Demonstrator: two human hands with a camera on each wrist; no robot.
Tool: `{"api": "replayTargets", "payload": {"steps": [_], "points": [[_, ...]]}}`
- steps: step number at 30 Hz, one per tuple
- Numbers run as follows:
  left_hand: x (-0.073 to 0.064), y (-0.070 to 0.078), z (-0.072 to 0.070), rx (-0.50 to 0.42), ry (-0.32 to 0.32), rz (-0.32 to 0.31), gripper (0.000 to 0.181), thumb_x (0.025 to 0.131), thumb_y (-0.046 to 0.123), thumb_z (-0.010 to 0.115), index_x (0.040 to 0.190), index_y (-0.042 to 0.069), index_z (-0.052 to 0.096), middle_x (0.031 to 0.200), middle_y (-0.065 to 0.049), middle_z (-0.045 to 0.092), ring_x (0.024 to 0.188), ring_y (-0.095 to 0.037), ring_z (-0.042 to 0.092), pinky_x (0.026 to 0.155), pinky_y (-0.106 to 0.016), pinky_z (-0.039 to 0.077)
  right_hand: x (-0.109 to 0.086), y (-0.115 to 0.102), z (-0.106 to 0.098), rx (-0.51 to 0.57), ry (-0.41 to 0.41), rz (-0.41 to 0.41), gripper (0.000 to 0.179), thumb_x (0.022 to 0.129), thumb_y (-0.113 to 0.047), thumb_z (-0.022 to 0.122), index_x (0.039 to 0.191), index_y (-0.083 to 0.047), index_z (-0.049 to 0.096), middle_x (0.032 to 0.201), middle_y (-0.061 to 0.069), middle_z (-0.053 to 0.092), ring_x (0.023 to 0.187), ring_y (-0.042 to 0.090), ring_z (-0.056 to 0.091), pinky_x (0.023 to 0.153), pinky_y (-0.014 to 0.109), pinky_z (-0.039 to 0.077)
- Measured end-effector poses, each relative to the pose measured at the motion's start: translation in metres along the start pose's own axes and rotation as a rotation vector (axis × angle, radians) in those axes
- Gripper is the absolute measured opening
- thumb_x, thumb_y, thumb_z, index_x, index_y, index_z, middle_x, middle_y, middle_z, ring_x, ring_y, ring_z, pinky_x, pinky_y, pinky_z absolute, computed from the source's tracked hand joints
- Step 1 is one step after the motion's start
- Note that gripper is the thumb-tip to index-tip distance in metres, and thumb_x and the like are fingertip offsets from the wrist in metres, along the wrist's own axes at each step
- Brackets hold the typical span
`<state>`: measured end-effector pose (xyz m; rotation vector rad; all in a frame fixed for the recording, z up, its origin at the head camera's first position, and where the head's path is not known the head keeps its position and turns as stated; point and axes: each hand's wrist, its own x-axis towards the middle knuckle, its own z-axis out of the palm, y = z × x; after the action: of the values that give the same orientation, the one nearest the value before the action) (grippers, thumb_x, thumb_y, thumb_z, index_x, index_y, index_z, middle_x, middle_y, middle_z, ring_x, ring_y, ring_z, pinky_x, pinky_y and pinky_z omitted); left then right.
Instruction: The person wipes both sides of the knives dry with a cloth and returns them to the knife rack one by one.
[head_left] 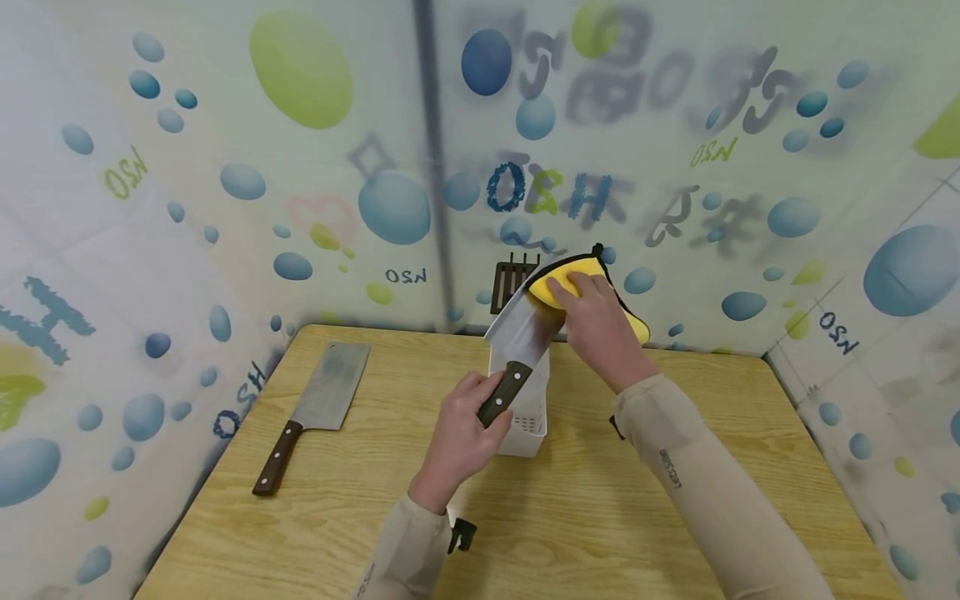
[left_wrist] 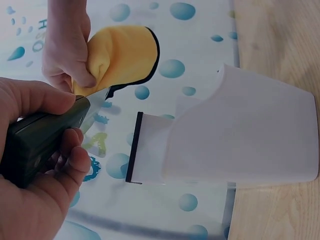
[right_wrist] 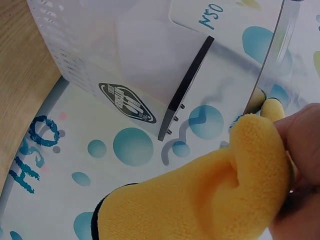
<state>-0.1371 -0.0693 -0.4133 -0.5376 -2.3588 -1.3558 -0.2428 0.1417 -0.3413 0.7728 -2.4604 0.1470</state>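
My left hand (head_left: pixel 459 437) grips a kitchen knife by its dark riveted handle (head_left: pixel 504 394), the blade (head_left: pixel 534 335) slanting up to the right. A yellow cloth (head_left: pixel 553 285) with black edging is folded over the upper part of the blade, pinched by my right hand (head_left: pixel 600 329). In the right wrist view the cloth (right_wrist: pixel 200 195) fills the lower part, and the shiny blade (right_wrist: pixel 274 52) stands beyond it. The blade's far end is hidden by the cloth. Behind the knife stands a white plastic knife holder (left_wrist: pixel 250 135) with a perforated lower part.
A cleaver (head_left: pixel 330 387) with a brown handle lies on the left of the wooden table (head_left: pixel 615 525). The holder has a dark slotted top (head_left: pixel 513 286). A wall covering (head_left: pixel 652 108) with blue and green drops rises behind the table and at both sides.
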Motion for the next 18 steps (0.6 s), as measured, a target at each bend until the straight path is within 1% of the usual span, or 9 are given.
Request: {"api": "replayTargets", "payload": {"steps": [5, 10, 13, 18], "points": [[0.0, 0.001, -0.001, 0.005, -0.006, -0.005, 0.047, 0.084, 0.0, 0.073, 0.13, -0.005, 0.068, 0.097, -0.011, 0.062, 0.073, -0.015, 0.054, 0.059, -0.024, 0.044, 0.004, 0.002, -0.001, -0.038, -0.028, 0.007, 0.048, 0.092, 0.008, 0.064, 0.139, -0.003, 0.063, 0.13, 0.031, 0.059, 0.117, 0.047, 0.057, 0.104, 0.053, 0.047], [-0.001, 0.002, -0.001, 0.002, -0.006, -0.013, 0.047, 0.084, 0.0, 0.073, 0.131, -0.005, 0.067, 0.097, -0.01, 0.062, 0.073, -0.014, 0.053, 0.06, -0.024, 0.044, 0.008, 0.005, -0.002, -0.09, -0.055, 0.003, 0.05, 0.092, 0.007, 0.065, 0.142, -0.002, 0.061, 0.129, 0.032, 0.059, 0.12, 0.044, 0.056, 0.103, 0.052, 0.047], [-0.001, 0.002, -0.001, 0.001, -0.006, -0.01, 0.047, 0.085, 0.0, 0.072, 0.131, -0.005, 0.067, 0.097, -0.01, 0.062, 0.073, -0.014, 0.053, 0.059, -0.024, 0.044, 0.011, 0.007, -0.002, -0.087, -0.076, 0.023, 0.051, 0.093, 0.006, 0.064, 0.143, -0.002, 0.059, 0.129, 0.032, 0.058, 0.12, 0.045, 0.055, 0.103, 0.052, 0.047], [-0.002, 0.001, -0.001, 0.002, -0.003, 0.006, 0.046, 0.084, 0.0, 0.072, 0.13, -0.006, 0.067, 0.096, -0.009, 0.061, 0.072, -0.013, 0.052, 0.059, -0.024, 0.045, 0.014, 0.011, -0.001, -0.051, -0.099, 0.063, 0.048, 0.097, 0.005, 0.059, 0.144, -0.002, 0.058, 0.131, 0.034, 0.055, 0.116, 0.049, 0.055, 0.102, 0.054, 0.047]]}}
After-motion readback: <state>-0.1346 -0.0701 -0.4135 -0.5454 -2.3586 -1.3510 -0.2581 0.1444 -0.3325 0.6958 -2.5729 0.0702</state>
